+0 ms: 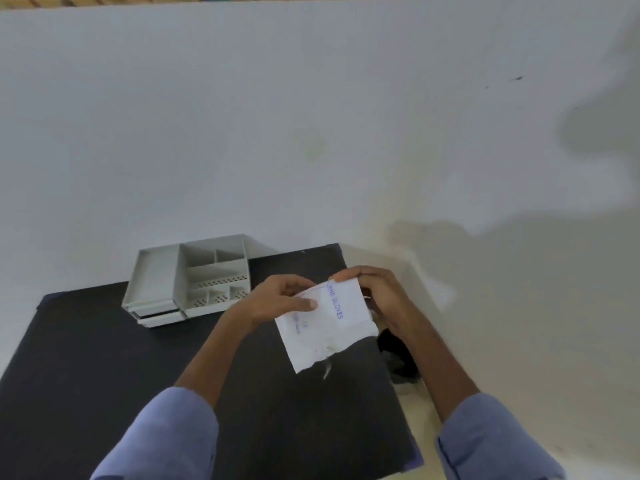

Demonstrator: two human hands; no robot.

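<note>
head view — hands: both raised over the right part of the black table, blue sleeves at the bottom edge
left hand: fingers curled, thumb laid flat across the packet's left face — pinching it
right hand: fingers curled over the top right corner of the packet, gripping that edge
glove packet: white paper, blue print reading "GLOVES", held in the air between both hands, tilted, lower edge hanging free above the table
organizer: grey plastic, several open compartments, some with perforated floors; stands at the table's far edge against the wall, left of the hands, well apart from the packet
dark object: black, beyond the table's right edge under the right forearm, partly hidden — cannot tell what it is
wall: plain white
</note>
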